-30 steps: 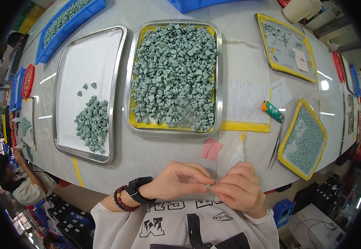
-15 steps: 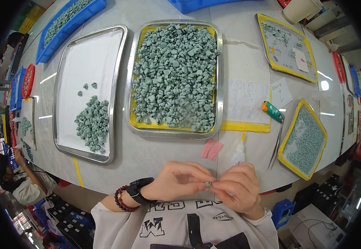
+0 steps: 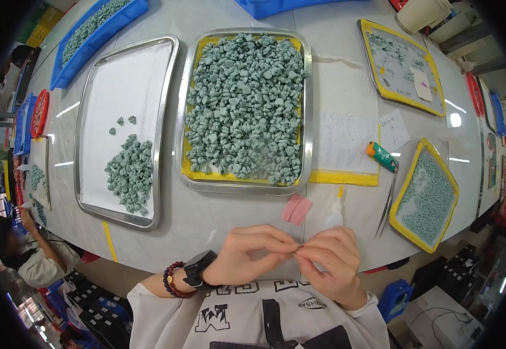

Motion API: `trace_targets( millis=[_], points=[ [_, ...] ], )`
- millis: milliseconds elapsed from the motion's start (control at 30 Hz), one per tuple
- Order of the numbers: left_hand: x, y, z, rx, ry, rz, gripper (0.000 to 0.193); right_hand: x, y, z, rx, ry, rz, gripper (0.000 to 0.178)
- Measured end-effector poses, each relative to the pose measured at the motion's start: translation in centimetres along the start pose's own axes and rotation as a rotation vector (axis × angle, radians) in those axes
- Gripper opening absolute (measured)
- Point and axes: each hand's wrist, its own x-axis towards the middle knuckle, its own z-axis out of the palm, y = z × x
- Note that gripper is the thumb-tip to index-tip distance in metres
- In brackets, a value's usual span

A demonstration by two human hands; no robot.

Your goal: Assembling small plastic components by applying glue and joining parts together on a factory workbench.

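My left hand (image 3: 250,251) and my right hand (image 3: 331,263) meet at the fingertips above the table's near edge, in front of my body. Both are closed in a pinch. Between the fingertips a small grey-green stone showed a moment ago; the fingers now cover it. Just beyond my right hand stands a white squeeze bottle (image 3: 333,218) with a yellow tip, partly hidden by the fingers. A folded pink cloth (image 3: 296,209) lies left of the bottle. Past it, a steel tray (image 3: 306,134) holds a thick layer of grey-green stones (image 3: 244,104).
On the left, a white-lined steel tray (image 3: 122,81) carries a smaller stone heap (image 3: 129,177). Tweezers (image 3: 387,203), a green lighter (image 3: 383,157) and a yellow-edged tray (image 3: 404,237) of tiny stones lie right. Another person (image 3: 38,256) works at far left.
My fingertips have closed further together and risen slightly, hiding the small stone that showed between them. My left wrist has turned a little. The trays and tools have not moved.
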Motion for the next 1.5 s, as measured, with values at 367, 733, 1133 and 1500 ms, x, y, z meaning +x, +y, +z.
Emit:
trace_targets(
  millis=[367,733,1133,1500],
  points=[
    [0.4,0.7,0.1,-0.067,-0.016,-0.026,0.026,-0.1,0.0,-0.1,0.072,0.061,0.019,0.022],
    [0.1,0.7,-0.4,-0.106,0.015,-0.033,0.028,0.3,0.2,0.2,0.061,0.035,0.001,0.024],
    [-3.3,5.2,-10.5,1.071,0.807,0.156,0.026,-0.8,2.9,-3.7,-0.406,-0.157,0.186,0.048],
    [3.6,5.4,-8.4,1.359,0.259,-0.159,0.02,-1.6,3.0,-2.4,-0.044,0.038,-0.032,0.067]
  ],
)
